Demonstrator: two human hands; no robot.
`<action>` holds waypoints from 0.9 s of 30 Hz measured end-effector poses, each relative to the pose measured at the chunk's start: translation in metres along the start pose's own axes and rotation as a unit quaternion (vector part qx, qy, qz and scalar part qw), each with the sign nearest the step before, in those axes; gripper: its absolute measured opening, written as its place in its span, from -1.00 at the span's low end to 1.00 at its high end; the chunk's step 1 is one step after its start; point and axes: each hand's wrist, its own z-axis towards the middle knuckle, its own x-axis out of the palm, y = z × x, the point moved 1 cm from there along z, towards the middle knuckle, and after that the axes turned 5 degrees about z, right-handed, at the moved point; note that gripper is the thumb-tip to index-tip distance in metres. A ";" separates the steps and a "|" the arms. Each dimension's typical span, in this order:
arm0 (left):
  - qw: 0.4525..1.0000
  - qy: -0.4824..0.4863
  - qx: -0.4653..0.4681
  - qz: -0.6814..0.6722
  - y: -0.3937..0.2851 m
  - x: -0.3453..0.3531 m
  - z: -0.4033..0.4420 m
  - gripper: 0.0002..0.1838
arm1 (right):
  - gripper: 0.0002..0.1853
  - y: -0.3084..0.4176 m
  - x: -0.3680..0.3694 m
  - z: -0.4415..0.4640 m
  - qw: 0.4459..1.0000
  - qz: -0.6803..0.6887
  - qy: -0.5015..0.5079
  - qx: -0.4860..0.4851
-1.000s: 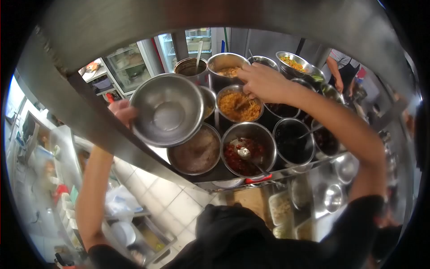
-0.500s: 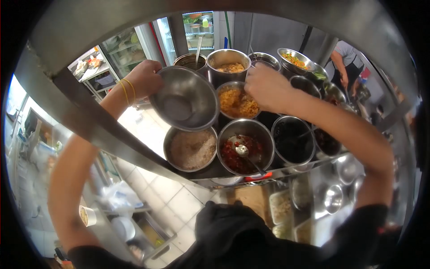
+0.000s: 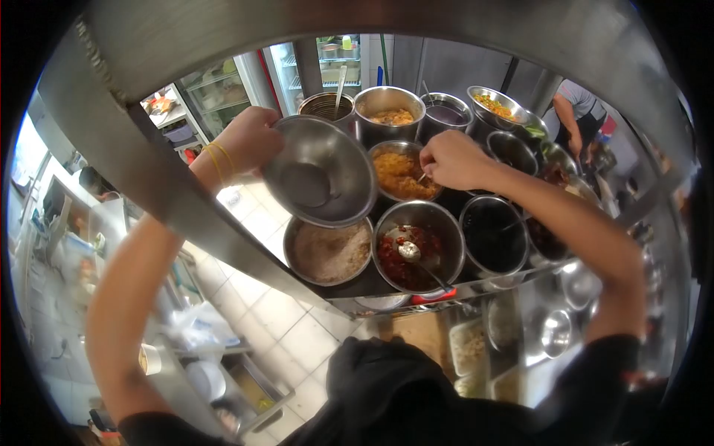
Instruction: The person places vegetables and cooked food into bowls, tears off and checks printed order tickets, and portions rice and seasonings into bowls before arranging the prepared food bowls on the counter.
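Note:
My left hand (image 3: 249,141) grips the rim of an empty steel mixing bowl (image 3: 320,178), tilted with its inside facing me. Below the bowl stands a pot of pale brown powder (image 3: 327,253). Fingers closed, my right hand (image 3: 455,160) pinches the thin handle of a spoon (image 3: 422,178) over a pot of orange, shredded-looking food (image 3: 394,167). The spoon's lower end is hidden, apparently in that food. Nearer to me, a steel pot of red chilli-like sauce (image 3: 416,238) has its own spoon (image 3: 409,251) resting inside.
A pot of dark contents (image 3: 493,234) stands at the right of the sauce. Behind are more steel pots and a bowl of chopped vegetables (image 3: 494,106). A metal frame bar (image 3: 201,201) crosses in front of my left arm. A person (image 3: 573,119) stands at the far right.
My right hand has moved down and slightly right at the orange food, and the spoon handle now shows. The bowl stays tilted in my left hand. The whole view has shifted slightly.

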 end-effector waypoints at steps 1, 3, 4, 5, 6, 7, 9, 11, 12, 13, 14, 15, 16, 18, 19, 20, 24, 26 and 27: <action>1.000 0.005 -0.018 -0.009 0.003 -0.001 0.001 -0.86 | -0.89 -0.001 -0.002 0.000 1.000 0.000 0.000 0.000; 0.996 0.037 -0.036 -0.073 0.013 -0.004 0.001 -0.88 | -0.84 -0.002 -0.009 -0.001 0.999 0.038 0.015 0.034; 0.987 0.069 -0.054 -0.138 0.017 -0.004 0.001 -0.90 | -0.84 -0.004 -0.011 0.000 0.999 0.038 0.015 0.033; 0.987 0.069 -0.054 -0.138 0.021 -0.003 -0.001 -0.90 | -0.83 -0.006 -0.014 -0.001 0.999 0.035 -0.005 0.028; 0.977 0.062 -0.069 -0.190 0.021 0.001 -0.006 -0.90 | -0.83 -0.009 -0.018 -0.001 0.999 0.033 -0.025 0.022; 0.965 0.055 -0.083 -0.243 0.019 0.003 -0.010 -0.90 | -0.83 -0.011 -0.023 -0.001 0.999 0.031 -0.026 0.022; 0.958 0.083 -0.091 -0.258 0.013 0.004 -0.015 -0.90 | -0.82 -0.010 -0.035 -0.001 0.998 0.015 -0.056 0.021; 0.947 0.079 -0.097 -0.296 0.009 0.005 -0.021 -0.89 | -0.82 -0.004 -0.052 -0.002 0.998 0.025 -0.046 0.043; 0.947 0.079 -0.098 -0.296 0.009 0.006 -0.021 -0.89 | -0.85 0.004 -0.061 -0.001 0.997 0.004 -0.069 0.034; 0.946 0.084 -0.091 -0.298 0.008 0.007 -0.021 -0.88 | -0.85 0.014 -0.069 0.000 0.995 -0.018 -0.092 0.025; 0.946 0.090 -0.085 -0.300 0.009 0.007 -0.022 -0.87 | -0.89 0.025 -0.074 0.002 0.995 -0.012 -0.087 0.052; 0.946 0.090 -0.084 -0.300 0.009 0.008 -0.022 -0.87 | -0.89 0.033 -0.070 0.007 0.995 -0.011 -0.087 0.052; 0.945 0.090 -0.084 -0.302 0.008 0.010 -0.022 -0.86 | -0.90 0.042 -0.066 0.009 0.987 -0.091 -0.132 -0.033; 0.945 0.096 -0.080 -0.302 0.007 0.016 -0.022 -0.86 | -0.90 0.045 -0.066 0.006 0.963 -0.171 -0.175 -0.111; 0.946 0.095 -0.073 -0.302 0.010 0.016 -0.023 -0.86 | -0.89 0.046 -0.068 0.002 0.953 -0.231 -0.168 -0.100; 0.946 0.093 -0.067 -0.303 0.014 0.015 -0.023 -0.85 | -0.88 0.045 -0.069 0.000 0.939 -0.290 -0.159 -0.090; 0.943 0.090 -0.085 -0.310 0.017 0.002 -0.032 -0.85 | -0.89 0.012 -0.023 0.003 0.924 -0.352 -0.106 -0.104; 0.949 0.083 -0.094 -0.290 0.015 0.002 -0.035 -0.84 | -0.93 0.004 0.003 0.010 0.953 -0.245 -0.079 -0.157; 0.955 0.074 -0.103 -0.268 0.014 0.001 -0.037 -0.82 | -0.93 0.005 0.005 0.010 0.953 -0.246 -0.083 -0.157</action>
